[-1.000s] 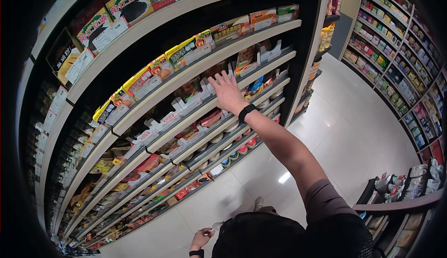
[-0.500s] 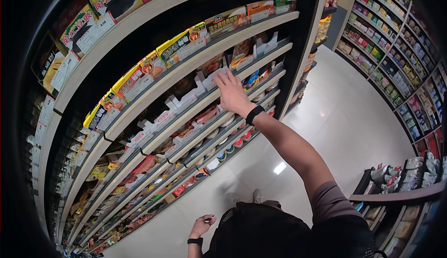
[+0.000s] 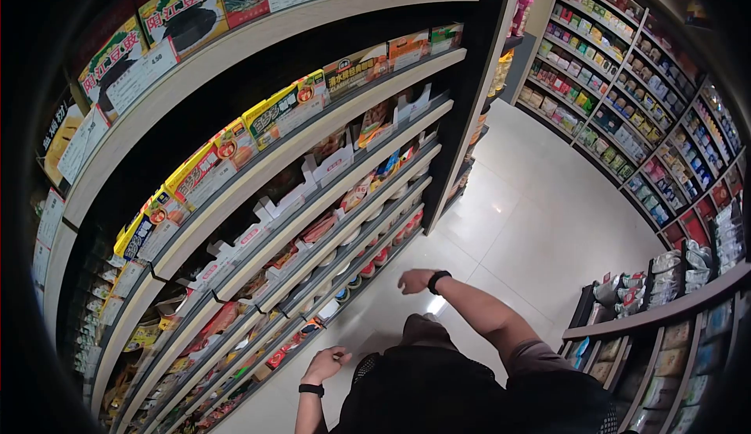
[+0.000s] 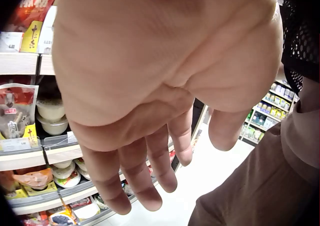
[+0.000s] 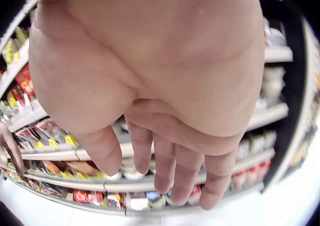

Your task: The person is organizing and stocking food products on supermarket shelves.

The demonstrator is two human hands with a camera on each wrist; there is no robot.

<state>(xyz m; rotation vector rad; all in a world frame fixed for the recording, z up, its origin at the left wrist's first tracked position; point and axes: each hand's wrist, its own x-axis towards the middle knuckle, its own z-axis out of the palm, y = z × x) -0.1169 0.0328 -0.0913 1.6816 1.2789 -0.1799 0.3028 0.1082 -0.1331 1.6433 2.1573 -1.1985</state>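
Note:
In the head view my right hand (image 3: 416, 280) hangs away from the shelves, over the pale floor, holding nothing. Its fingers (image 5: 182, 171) hang loose and slightly bent in the right wrist view. My left hand (image 3: 325, 363) is low beside my body, near the lower shelves; the left wrist view shows its empty palm (image 4: 165, 71) with relaxed fingers. Yellow curry boxes (image 3: 270, 113) stand along one shelf. Below them, white cut-out cartons (image 3: 328, 162) line another shelf, with dark packets (image 3: 375, 121) in some.
Red and green boxes (image 3: 181, 13) with price labels fill the top shelf. A dark upright panel (image 3: 469, 105) ends the shelving. At the right are a low rack of silvery packets (image 3: 666, 273) and a far curved wall of goods (image 3: 618, 82). Pale tiled floor (image 3: 516, 207) lies between.
My right hand has left the white cartons on the shelf and dropped down toward my body. My left hand has stayed low, and the view has shifted somewhat.

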